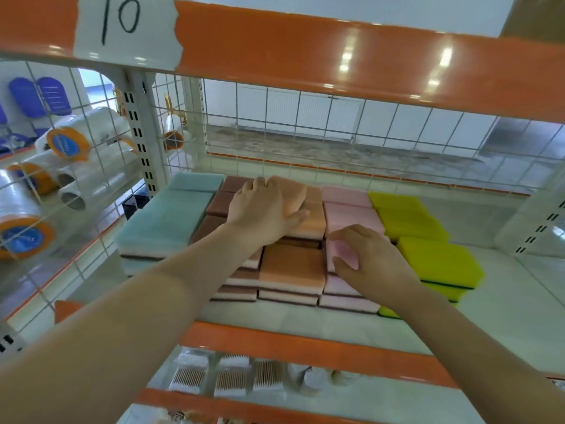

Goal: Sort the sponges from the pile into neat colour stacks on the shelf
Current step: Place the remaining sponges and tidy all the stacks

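Two hands among sponge stacks on a wire-backed shelf marked "10".

At far left, beyond the mesh side panel (70,166), lie plastic film rolls (65,143) with orange-and-blue end labels whose print is too blurred to read; above, a paper label (122,24) on the orange beam reads "10". On the white shelf (458,325) the stacks run teal sponges (171,215), brown sponges (218,206), orange sponges (292,269), pink sponges (348,209) and yellow-green sponges (437,258). The left hand (263,209) grips a peach sponge (290,194), fingers curled over its far edge, on the far orange stack. The right hand (370,261) pinches the near pink stack's top sponge (342,255), thumb at its near side. Cotton-swab packs (229,377) sit on the lower shelf.
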Motion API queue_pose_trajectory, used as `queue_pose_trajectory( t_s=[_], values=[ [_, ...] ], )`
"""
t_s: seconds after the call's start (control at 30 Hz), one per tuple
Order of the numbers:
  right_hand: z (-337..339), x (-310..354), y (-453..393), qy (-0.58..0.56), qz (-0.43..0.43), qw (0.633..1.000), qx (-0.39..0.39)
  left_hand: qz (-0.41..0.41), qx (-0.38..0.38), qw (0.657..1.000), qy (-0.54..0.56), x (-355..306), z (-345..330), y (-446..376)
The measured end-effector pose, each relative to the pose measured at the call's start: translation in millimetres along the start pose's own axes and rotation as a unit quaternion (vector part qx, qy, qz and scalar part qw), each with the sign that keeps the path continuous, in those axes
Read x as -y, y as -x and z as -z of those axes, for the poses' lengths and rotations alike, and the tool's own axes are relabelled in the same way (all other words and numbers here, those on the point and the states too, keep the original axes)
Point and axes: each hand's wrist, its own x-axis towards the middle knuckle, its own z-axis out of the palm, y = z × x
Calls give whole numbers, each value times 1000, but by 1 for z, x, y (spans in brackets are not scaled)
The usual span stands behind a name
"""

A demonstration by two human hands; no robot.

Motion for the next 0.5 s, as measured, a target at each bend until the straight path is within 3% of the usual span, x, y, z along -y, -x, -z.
queue_pose_trajectory(
  t_s=[0.2, 0.5],
  values=[
    [-3, -7, -3, 28, -13, 999, 22, 79, 46, 995, 44, -11, 0, -10],
    [-5, -13, -1, 51, -33, 998, 21, 24, 30, 989, 144, -4, 4, 2]
  ],
)
